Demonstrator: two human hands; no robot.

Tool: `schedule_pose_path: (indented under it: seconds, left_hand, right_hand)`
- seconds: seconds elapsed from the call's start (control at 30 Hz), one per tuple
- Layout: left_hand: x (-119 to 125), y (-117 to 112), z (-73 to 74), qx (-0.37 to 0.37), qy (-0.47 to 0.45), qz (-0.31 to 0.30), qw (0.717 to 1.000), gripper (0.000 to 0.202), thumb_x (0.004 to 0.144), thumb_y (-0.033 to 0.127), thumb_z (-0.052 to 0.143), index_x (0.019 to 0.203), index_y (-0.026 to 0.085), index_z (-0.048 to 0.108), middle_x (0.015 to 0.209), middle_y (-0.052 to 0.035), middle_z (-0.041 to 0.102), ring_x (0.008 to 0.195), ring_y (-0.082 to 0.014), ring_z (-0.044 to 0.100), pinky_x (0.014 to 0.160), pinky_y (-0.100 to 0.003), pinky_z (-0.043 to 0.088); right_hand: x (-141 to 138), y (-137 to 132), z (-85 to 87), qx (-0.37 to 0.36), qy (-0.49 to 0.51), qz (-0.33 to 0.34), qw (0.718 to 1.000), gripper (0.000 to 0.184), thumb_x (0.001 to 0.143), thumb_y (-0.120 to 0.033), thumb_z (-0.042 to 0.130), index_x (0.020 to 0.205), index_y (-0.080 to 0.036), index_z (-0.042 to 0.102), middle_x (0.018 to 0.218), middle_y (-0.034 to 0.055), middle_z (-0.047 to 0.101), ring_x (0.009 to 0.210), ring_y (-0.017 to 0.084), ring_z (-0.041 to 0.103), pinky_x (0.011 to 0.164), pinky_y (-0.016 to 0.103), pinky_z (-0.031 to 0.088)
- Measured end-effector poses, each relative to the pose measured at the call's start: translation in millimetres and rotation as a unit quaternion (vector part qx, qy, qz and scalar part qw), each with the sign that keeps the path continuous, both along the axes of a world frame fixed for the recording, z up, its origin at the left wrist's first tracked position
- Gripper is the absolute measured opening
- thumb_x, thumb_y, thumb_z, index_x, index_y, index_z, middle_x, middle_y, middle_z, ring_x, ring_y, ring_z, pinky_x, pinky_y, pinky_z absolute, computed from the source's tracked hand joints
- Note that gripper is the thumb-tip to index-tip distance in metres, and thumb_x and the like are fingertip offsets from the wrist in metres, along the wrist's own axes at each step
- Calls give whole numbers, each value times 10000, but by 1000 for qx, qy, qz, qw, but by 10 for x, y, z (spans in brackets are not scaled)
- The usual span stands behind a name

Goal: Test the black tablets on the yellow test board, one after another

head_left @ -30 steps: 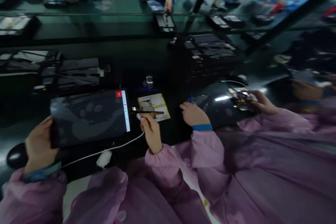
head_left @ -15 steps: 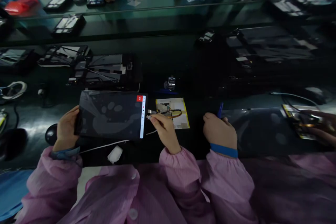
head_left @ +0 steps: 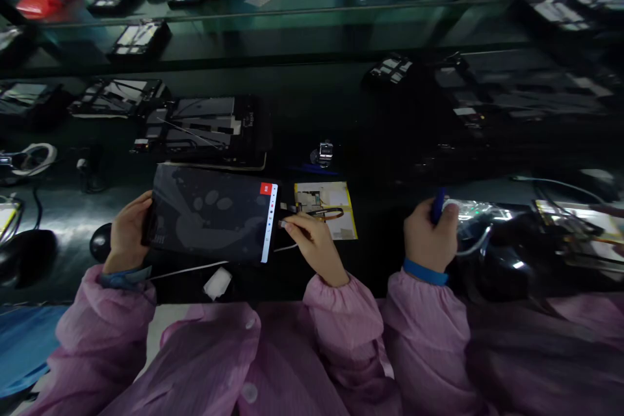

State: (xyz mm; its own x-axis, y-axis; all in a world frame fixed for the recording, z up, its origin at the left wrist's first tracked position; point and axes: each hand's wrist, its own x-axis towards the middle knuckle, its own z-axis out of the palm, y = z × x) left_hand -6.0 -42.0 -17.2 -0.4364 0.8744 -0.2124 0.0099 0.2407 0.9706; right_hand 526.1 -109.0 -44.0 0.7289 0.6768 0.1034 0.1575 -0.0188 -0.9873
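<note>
A tablet [head_left: 209, 218] with a dark screen and a lit strip down its right side is held tilted above the bench. My left hand [head_left: 129, 232] is closed round its left edge, a blue band at the wrist. At the tablet's right edge, my right hand [head_left: 314, 240] pinches a small white cable plug [head_left: 283, 224]. Whether the plug is inserted or only close to the edge, I cannot tell. Just beyond my right fingers lies a yellow-edged board [head_left: 336, 194], a dark cable loop across it.
A co-worker's hand [head_left: 429, 234] holding a blue tool is close on my right. Opened devices [head_left: 199, 127] lie behind the tablet, near a metal counter [head_left: 325, 153]. A white block [head_left: 217, 283] sits at the front edge. People in blue work across the bench.
My hands keep hold of the tablet and the plug, nearly unmoved. The view has shifted slightly. The co-worker's hand on the right has turned and moved right, its blue tool now upright.
</note>
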Motion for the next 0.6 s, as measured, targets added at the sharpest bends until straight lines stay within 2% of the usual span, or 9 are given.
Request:
schedule_pose_path:
  seconds: [0.13,0.23,0.3,0.4,0.5,0.6]
  left_hand:
    - [-8,-7,-20,51,9,8,999,120,641,141,643,758,165,651,1047,11,690,1105,-202,587,935,-275,497]
    - [-14,17,-39,15,-23,21,999,136,668,181,653,801,153,662,991,-32,701,1120,-226,586,848,-257,549]
    - [-28,29,-56,19,-32,32,999,142,676,174,654,814,149,672,1006,-31,705,1162,-238,560,783,-230,560]
    - [-43,24,-52,45,-9,7,999,118,721,133,603,813,154,674,1095,25,687,1234,-254,489,724,-242,540]
    - [-15,9,13,16,-6,-33,999,136,794,172,531,824,180,664,976,96,708,1229,-271,461,641,-282,502]
    - [30,-4,85,6,1,-32,999,94,782,245,574,787,204,659,918,127,712,1258,-272,411,628,-256,508]
  right_hand:
    - [-70,-3,-25,1,-22,6,1000,404,935,-346,217,993,-333,616,760,-23,608,819,87,634,621,205,484]
    - [-144,4,35,70,-20,37,997,413,929,-348,227,1001,-384,632,883,-64,635,909,38,611,702,176,477]
    - [-182,7,70,122,-8,73,990,380,933,-358,276,994,-409,648,935,-76,643,956,23,595,734,148,476]
    - [-225,0,93,150,6,100,984,378,951,-356,289,1019,-421,656,979,-64,651,985,32,594,701,122,497]
    - [-244,-18,87,166,27,100,981,393,965,-338,274,1057,-442,642,1047,-86,642,1045,24,578,702,92,504]
    - [-250,-33,80,166,26,101,981,399,974,-339,263,1088,-450,628,1106,-105,634,1147,32,537,800,107,507]
